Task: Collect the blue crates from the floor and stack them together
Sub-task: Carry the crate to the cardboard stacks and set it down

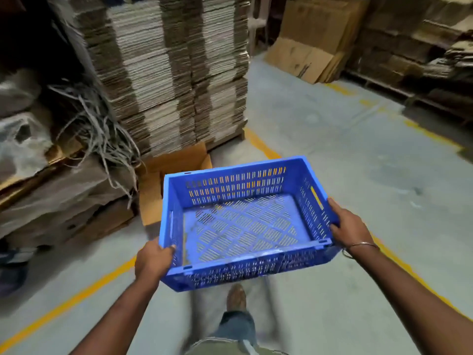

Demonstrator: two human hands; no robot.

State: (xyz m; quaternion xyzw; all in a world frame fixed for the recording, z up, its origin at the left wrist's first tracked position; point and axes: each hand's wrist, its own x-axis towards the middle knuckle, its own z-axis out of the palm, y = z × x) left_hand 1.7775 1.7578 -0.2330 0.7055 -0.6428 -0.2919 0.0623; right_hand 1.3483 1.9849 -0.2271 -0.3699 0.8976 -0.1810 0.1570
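— Now, where is the blue crate (245, 221)?
— Centre frame, held off the grey floor (358, 175), empty, its slotted base showing.
— And the hands?
— Left hand (153, 258) grips the near-left corner; right hand (349, 226) clasps the right wall.
— Behind it?
— An open cardboard box (163, 180) just beyond, stacked flat cartons (174, 73) at upper centre.

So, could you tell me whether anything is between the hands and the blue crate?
Nothing: the left hand and right hand already grip the crate by its opposite sides, off the floor.
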